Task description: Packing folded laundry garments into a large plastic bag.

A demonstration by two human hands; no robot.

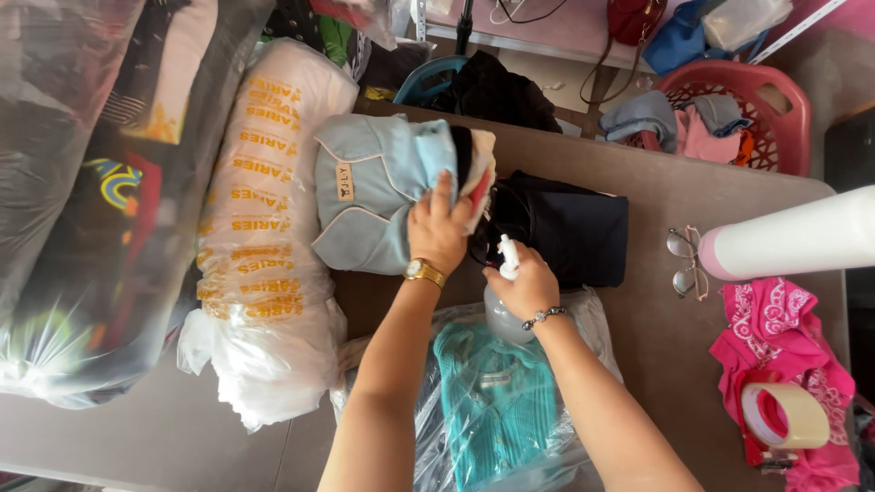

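Observation:
My left hand (438, 228), with a gold watch on the wrist, presses on the edge of a folded stack of clothes (378, 187), light blue on top. My right hand (521, 284), with a bead bracelet, grips a small clear spray bottle (504, 310) with a white nozzle, held just above a teal garment in a clear plastic bag (497, 401). A folded black garment (570, 232) lies beyond the right hand.
A white plastic bundle with orange print (264, 237) and big clear bags of clothes (82, 200) fill the left. Eyeglasses (685, 262), a white roll with a pink end (793, 239), pink cloth (775, 337) and a tape roll (784, 415) lie right. A red basket (784, 109) stands behind.

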